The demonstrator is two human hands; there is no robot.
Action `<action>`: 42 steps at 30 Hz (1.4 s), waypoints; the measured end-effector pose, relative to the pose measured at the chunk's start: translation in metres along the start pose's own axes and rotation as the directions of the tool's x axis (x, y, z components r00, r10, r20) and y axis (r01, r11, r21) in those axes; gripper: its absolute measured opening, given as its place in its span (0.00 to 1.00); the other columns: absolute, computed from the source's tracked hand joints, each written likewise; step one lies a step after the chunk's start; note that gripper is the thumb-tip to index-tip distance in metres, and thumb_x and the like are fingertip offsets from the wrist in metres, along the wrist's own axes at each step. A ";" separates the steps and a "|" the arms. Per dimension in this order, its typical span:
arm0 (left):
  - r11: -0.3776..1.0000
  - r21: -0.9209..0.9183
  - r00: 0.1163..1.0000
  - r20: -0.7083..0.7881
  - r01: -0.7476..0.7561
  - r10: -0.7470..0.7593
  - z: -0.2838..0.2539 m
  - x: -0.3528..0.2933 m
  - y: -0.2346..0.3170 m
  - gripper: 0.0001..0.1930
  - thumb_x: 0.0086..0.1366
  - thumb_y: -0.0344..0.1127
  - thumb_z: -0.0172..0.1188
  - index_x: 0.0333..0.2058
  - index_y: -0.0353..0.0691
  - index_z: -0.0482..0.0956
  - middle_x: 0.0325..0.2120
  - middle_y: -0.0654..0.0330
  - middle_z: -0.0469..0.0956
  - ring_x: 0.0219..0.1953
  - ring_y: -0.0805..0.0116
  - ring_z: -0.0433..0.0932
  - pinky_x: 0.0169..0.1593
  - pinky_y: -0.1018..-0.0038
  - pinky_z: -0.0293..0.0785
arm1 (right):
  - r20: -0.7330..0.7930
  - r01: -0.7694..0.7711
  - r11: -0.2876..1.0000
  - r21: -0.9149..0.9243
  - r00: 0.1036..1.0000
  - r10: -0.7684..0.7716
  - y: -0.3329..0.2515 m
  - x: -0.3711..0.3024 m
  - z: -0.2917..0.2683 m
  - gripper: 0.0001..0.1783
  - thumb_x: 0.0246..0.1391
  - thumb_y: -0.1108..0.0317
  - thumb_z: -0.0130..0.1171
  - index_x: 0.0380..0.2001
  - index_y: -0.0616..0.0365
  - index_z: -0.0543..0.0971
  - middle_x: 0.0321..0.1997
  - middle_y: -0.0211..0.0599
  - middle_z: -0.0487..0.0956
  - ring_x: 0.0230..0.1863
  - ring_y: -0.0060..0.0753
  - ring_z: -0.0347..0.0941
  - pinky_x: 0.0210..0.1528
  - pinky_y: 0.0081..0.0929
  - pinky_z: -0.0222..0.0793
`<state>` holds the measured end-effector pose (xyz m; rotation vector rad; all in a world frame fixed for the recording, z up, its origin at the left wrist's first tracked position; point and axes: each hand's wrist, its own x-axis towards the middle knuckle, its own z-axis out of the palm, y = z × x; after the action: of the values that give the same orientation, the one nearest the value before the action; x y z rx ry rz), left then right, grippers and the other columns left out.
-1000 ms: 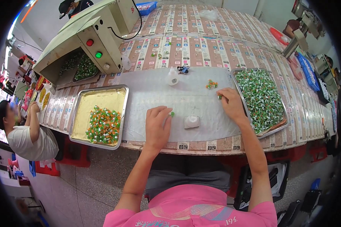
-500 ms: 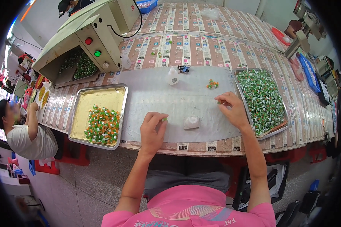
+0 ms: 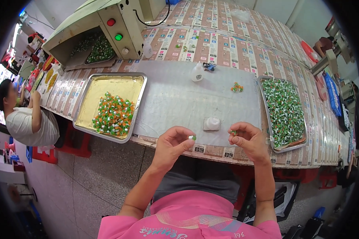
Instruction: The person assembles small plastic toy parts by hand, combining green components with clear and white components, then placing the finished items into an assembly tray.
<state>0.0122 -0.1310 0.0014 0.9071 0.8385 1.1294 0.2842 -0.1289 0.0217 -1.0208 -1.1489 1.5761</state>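
Pinched in the fingertips of my left hand (image 3: 172, 145) is a small green and white piece (image 3: 192, 138). My right hand (image 3: 249, 140) pinches a small green piece (image 3: 233, 132), partly covered by the fingers. Both hands hover over the near edge of a white sheet (image 3: 167, 103), apart from each other. Between and just beyond them sits a small square block with a white mound on top (image 3: 212, 123). To the left, a metal tray (image 3: 141, 93) bears a heap of orange, green and white pieces (image 3: 115, 115). At the right, another metal tray (image 3: 270, 137) is packed with green and white pieces (image 3: 285, 111).
A white squeeze bottle (image 3: 197, 73) stands at the sheet's far side beside a small blue and black object (image 3: 209, 67). Orange and green bits (image 3: 237, 87) lie nearby. A beige machine (image 3: 125, 30) with red and green buttons stands back left. A seated person (image 3: 30, 115) works at far left.
Both hands have come nearer my body and closer together, each still pinching its piece. The view has shifted a little, so the table sits further right and higher.
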 end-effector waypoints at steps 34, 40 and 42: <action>0.989 -0.078 0.992 0.016 0.124 -0.123 -0.012 -0.017 -0.011 0.12 0.64 0.24 0.60 0.47 0.34 0.78 0.39 0.59 0.81 0.43 0.69 0.81 0.48 0.74 0.78 | -0.104 0.063 0.969 -0.237 0.991 -0.090 0.009 0.006 0.013 0.13 0.62 0.73 0.56 0.47 0.69 0.77 0.47 0.37 0.74 0.49 0.33 0.78 0.46 0.27 0.79; 0.987 -0.095 0.992 0.009 0.126 -0.126 -0.013 -0.020 -0.013 0.11 0.64 0.24 0.61 0.46 0.34 0.79 0.39 0.59 0.80 0.43 0.69 0.81 0.47 0.75 0.78 | -0.175 0.136 0.946 -0.296 0.966 -0.193 0.012 0.009 0.020 0.12 0.57 0.79 0.60 0.45 0.67 0.79 0.41 0.35 0.77 0.45 0.28 0.78 0.44 0.22 0.77; 0.987 -0.092 0.992 0.007 0.128 -0.128 -0.014 -0.021 -0.013 0.11 0.64 0.24 0.61 0.46 0.34 0.79 0.39 0.59 0.80 0.42 0.69 0.81 0.48 0.75 0.78 | -0.142 0.191 0.899 -0.394 0.954 -0.265 0.012 0.012 0.023 0.12 0.56 0.79 0.61 0.44 0.67 0.80 0.41 0.35 0.77 0.43 0.26 0.78 0.43 0.20 0.76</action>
<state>0.0001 -0.1510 -0.0141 0.7664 0.8249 1.0474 0.2573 -0.1238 0.0136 -1.2056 -1.4108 1.0656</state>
